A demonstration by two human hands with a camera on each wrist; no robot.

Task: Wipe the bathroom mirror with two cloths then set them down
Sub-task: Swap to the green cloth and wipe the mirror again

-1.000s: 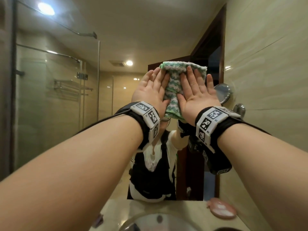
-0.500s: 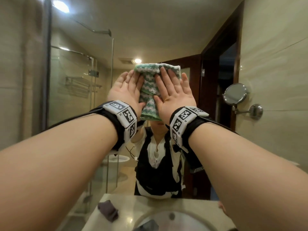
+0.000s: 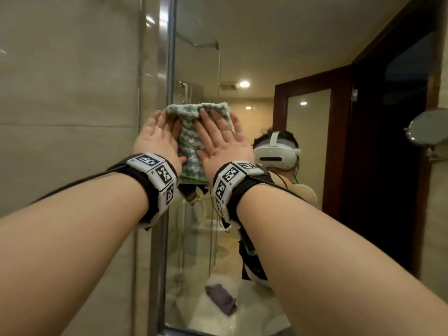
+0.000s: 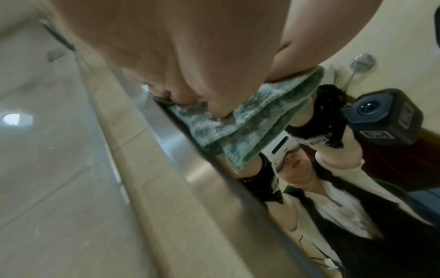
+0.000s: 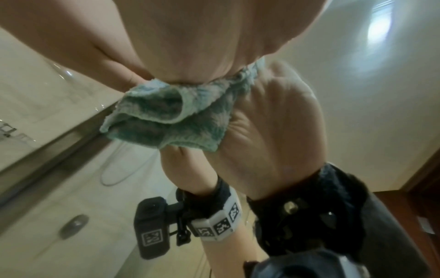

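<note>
Beige-tiled bathroom, mirror [image 3: 266, 57] with steel left frame edge [image 3: 169, 69]. Green-white cloth [image 3: 191, 144] sits at 12 o'clock from both wrists, flat on the glass beside that edge. Left hand [image 3: 157, 141] and right hand [image 3: 223, 141] press it, fingers [image 3: 213, 120] straight and slightly spread. Head view alone shows a grey cloth [image 3: 221, 299] on the counter [image 3: 254, 311] at 6 o'clock. Wrist views alone show the green cloth's folded layers [image 5: 166, 116] and palms underneath.

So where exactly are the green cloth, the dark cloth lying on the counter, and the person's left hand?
green cloth [image 3: 191, 144], head view, striped middle showing between the two hands.
dark cloth [image 3: 221, 299], head view, middle of its crumpled top.
left hand [image 3: 155, 141], head view, back of the hand.
</note>
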